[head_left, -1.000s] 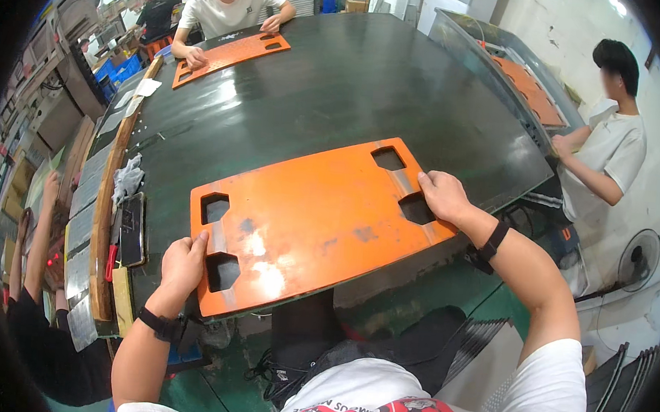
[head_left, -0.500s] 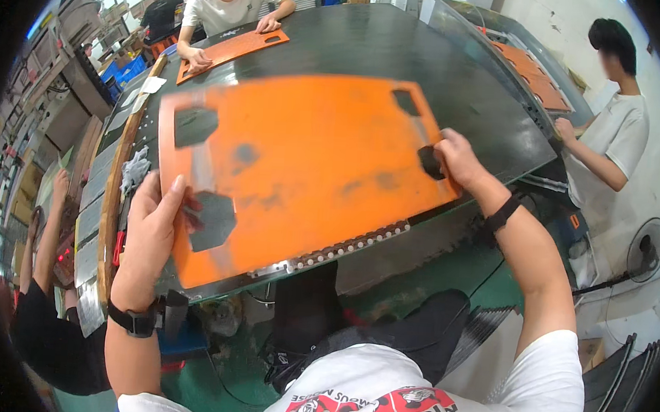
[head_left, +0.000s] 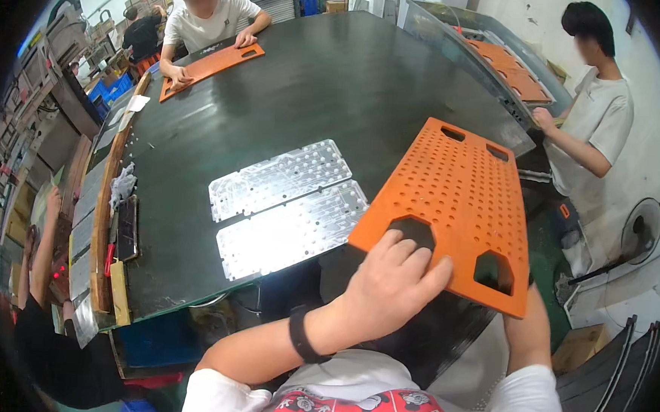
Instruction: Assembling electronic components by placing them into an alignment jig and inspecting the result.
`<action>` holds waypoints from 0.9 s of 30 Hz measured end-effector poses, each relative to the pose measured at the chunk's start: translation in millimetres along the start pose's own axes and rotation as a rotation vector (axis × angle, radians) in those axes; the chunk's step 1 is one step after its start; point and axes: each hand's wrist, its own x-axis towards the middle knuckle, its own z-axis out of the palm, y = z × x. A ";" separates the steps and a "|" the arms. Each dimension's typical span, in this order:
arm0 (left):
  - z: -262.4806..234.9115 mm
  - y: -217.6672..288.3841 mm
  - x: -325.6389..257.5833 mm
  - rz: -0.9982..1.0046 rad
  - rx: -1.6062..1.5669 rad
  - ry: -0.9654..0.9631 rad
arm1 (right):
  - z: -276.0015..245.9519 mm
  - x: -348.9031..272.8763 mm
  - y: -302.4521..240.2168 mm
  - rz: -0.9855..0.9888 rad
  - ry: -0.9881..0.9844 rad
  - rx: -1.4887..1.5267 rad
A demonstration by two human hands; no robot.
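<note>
An orange perforated board (head_left: 452, 191) with large cutouts near its ends is held tilted over the table's right front edge. My left hand (head_left: 397, 274) is closed on its near end, the fingers at a cutout. My right forearm (head_left: 530, 331) runs up behind the board, which hides the right hand. Just left of the board, two silver metal plates lie side by side on the dark table: a far plate (head_left: 283, 177) and a near plate (head_left: 290, 234), both dotted with small holes and studs.
Across the dark table (head_left: 338, 78), a person handles another orange board (head_left: 213, 70). Someone stands at right by a tray (head_left: 425, 15) holding orange boards. A wooden strip (head_left: 106, 222) lines the left edge, near a crumpled grey cloth (head_left: 123, 184). A fan (head_left: 641, 229) stands at right.
The orange board has swung right and turned, so its perforated face now shows instead of its smooth one. My left hand moved right with it. The two metal plates have come into view.
</note>
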 end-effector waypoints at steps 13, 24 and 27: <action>64.7 -22.2 25.6 -0.045 -0.082 -0.022 | 1.9 38.7 -3.4 0.345 0.430 1.001; -43.5 -42.7 -152.2 -0.710 -0.396 -0.597 | 73.9 118.0 -26.9 0.143 -0.108 0.004; -59.4 -50.0 -159.5 -0.824 -0.425 -0.627 | 106.3 140.0 -19.7 -0.145 -0.237 -0.471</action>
